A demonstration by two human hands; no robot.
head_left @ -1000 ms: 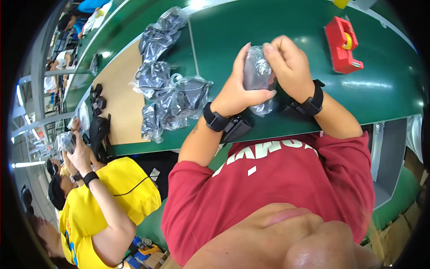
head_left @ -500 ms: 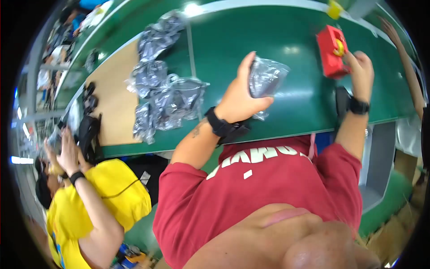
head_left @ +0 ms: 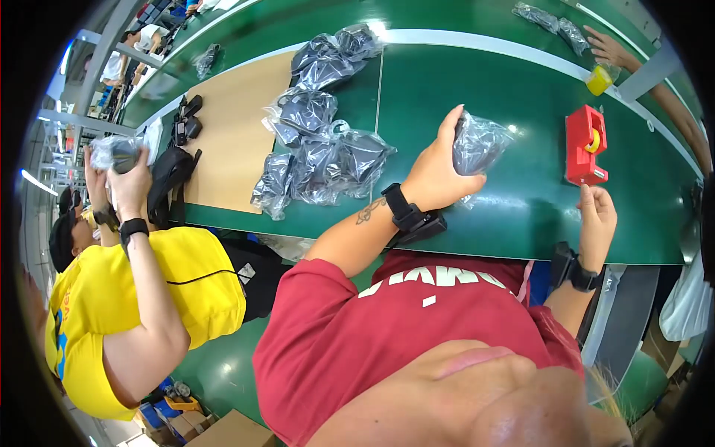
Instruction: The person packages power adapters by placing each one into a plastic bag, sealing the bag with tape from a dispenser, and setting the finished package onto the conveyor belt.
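Bagged item [head_left: 477, 143] in left hand [head_left: 436, 173]

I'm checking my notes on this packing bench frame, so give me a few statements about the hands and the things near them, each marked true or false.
1. The left hand holds a clear bag with a dark item inside. True.
2. The right hand grips the red tape dispenser and lifts it. False: the dispenser stands on the green table, and the right hand is just below it, at most touching its base.
3. A pile of bagged dark items lies to the left of the left hand. True.
4. Both wrists are bare. False: each wears a black wristband.
5. The co-worker in yellow has both hands resting on the table. False: they are raised, holding a bagged item.
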